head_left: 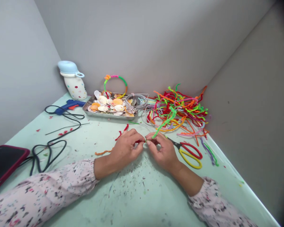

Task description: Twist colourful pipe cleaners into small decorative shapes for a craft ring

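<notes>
Near the middle of the table, my left hand [126,147] and my right hand [163,152] meet fingertip to fingertip in a pinch. A fuzzy green pipe cleaner [165,122] rises from my right fingers toward the upper right. A small green bit of it shows between the fingertips of both hands. Something dark red shows inside my left fingers, too small to make out. Scissors [190,155] with one red and one yellow handle lie beside my right hand, their blades partly hidden. Behind my left hand are a red pipe cleaner piece [121,132] and an orange one [103,153].
A metal tray [109,116] holds shells, with a colourful ring [115,76] and coiled grey wire [142,102] on it. Piled pipe cleaners [184,107] lie right. Leftward are a bottle [74,85], blue glue gun [66,106], black cord [49,145] and phone [6,162].
</notes>
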Motion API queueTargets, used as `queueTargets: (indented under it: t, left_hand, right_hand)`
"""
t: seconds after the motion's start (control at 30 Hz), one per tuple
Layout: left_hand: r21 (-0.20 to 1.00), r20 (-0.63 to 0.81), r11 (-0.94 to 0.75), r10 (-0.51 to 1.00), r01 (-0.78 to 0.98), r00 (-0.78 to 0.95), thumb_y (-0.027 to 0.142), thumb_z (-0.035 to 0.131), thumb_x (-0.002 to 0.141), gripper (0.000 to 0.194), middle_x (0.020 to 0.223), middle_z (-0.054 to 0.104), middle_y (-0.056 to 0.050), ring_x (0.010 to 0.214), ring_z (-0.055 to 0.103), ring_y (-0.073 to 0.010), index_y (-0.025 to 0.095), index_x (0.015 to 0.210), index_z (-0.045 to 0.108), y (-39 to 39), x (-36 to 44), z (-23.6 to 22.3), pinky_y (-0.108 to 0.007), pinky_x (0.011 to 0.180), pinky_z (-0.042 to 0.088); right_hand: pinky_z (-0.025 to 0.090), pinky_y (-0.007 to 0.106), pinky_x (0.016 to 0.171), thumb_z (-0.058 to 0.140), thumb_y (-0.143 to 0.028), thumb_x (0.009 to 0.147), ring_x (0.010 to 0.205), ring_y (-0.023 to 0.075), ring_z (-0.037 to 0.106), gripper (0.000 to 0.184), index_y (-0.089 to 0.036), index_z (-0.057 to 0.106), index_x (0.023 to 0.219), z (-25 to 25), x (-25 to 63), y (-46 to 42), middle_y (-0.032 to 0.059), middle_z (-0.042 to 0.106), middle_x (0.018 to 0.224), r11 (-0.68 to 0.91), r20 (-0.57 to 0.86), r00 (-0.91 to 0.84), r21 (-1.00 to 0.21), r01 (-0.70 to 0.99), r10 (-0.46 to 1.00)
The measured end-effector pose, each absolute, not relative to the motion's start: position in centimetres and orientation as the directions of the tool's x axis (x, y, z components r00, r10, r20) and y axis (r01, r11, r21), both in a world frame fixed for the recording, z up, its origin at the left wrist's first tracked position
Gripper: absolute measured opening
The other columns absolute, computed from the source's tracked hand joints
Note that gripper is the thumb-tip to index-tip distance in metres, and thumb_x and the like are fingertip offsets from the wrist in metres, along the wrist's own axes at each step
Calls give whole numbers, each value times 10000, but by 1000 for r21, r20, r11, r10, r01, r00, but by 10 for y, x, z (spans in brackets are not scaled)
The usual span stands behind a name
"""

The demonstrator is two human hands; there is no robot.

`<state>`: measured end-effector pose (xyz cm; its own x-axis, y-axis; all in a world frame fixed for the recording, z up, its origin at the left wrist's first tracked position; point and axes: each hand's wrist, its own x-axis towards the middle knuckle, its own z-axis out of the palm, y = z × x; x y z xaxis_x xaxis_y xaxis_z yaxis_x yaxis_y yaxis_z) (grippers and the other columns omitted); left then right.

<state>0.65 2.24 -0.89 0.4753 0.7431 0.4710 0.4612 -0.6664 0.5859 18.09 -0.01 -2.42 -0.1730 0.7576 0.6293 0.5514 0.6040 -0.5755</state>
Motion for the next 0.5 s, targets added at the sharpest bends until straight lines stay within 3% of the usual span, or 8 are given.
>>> queueTargets:
  t: [0.5]
  left_hand:
    - [554,435,-651,758,519,485,149,531,835,112,816,622,-10,819,552,-164,182,856,636,22,7,-8,-330,780,362]
  right_hand:
    - [516,262,610,572,-112,795,713,141,599,154,-211,590,912,-31,182,5,40,637,873,634,623,-214,-599,489,753]
